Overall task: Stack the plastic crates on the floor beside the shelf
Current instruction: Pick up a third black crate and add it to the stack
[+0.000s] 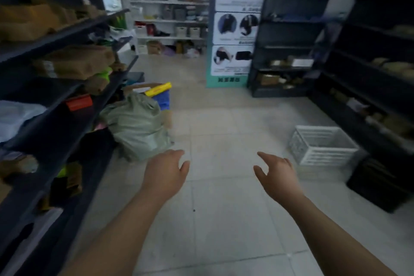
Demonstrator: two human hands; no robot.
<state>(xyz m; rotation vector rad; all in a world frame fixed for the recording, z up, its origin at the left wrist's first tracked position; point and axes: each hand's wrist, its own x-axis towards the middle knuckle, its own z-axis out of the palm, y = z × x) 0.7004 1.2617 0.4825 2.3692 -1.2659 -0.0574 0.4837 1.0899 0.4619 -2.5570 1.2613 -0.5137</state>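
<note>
A white slatted plastic crate (322,144) stands on the tiled floor at the right, on top of what looks like another white crate, beside the dark right shelf (369,78). Just right of it a black crate (378,186) sits on the floor. A blue crate (162,98) stands farther off by the left shelf, partly hidden by a bag. My left hand (164,173) and my right hand (277,173) are stretched out over bare floor, fingers apart, holding nothing. My right hand is a short way left of the white crate, not touching it.
A stuffed green bag (136,127) lies against the dark left shelf (56,101), which is packed with brown parcels. A yellow roll (158,89) rests on a cardboard box behind the bag. A teal poster stand (233,27) and a white shelf with bins stand farther back.
</note>
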